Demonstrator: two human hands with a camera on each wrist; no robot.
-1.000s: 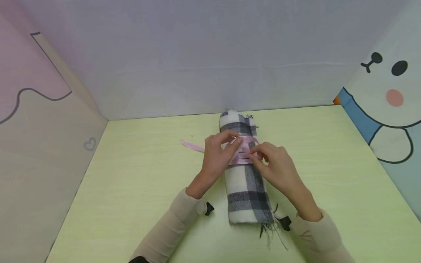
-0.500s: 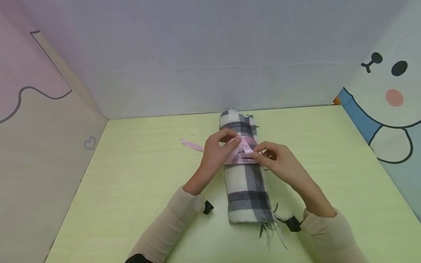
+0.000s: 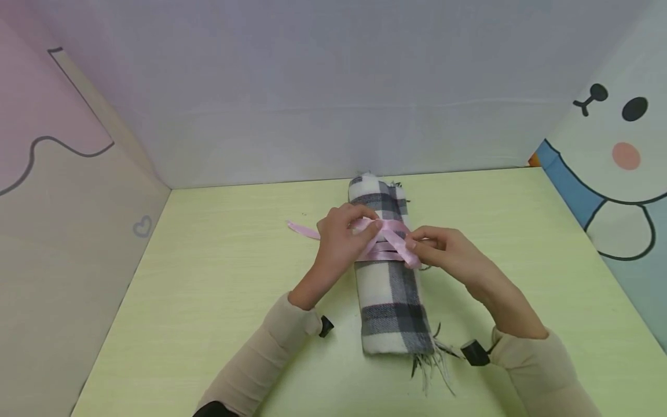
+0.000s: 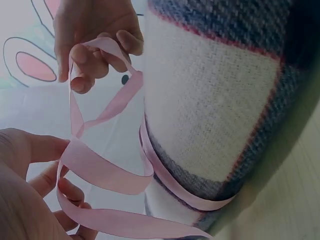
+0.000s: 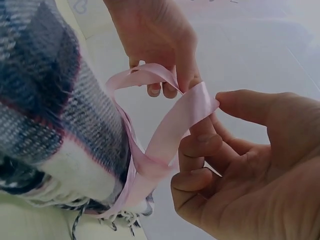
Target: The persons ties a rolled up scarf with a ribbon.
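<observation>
A rolled plaid scarf (image 3: 389, 301) in white, grey and black lies lengthwise on the green table (image 3: 219, 289), its fringe toward me. A pink ribbon (image 3: 388, 240) is wrapped round its upper half. On the roll's left side my left hand (image 3: 367, 229) pinches a loop of the ribbon. My right hand (image 3: 413, 246) pinches another strand between thumb and forefinger and holds it off the scarf's right side. The left wrist view shows the ribbon (image 4: 105, 172) running from the scarf (image 4: 215, 110) to both hands. In the right wrist view the ribbon (image 5: 172, 125) crosses beside the scarf (image 5: 50, 120).
A loose ribbon tail (image 3: 302, 230) lies on the table left of the roll. Panels close the table in: a grey back wall (image 3: 333, 92), a pink one on the left (image 3: 62, 191), and a cartoon bear print on the right (image 3: 615, 174).
My right hand has drawn its ribbon strand to the right, off the top of the roll, and its wrist has slid right. The left hand has hardly moved.
</observation>
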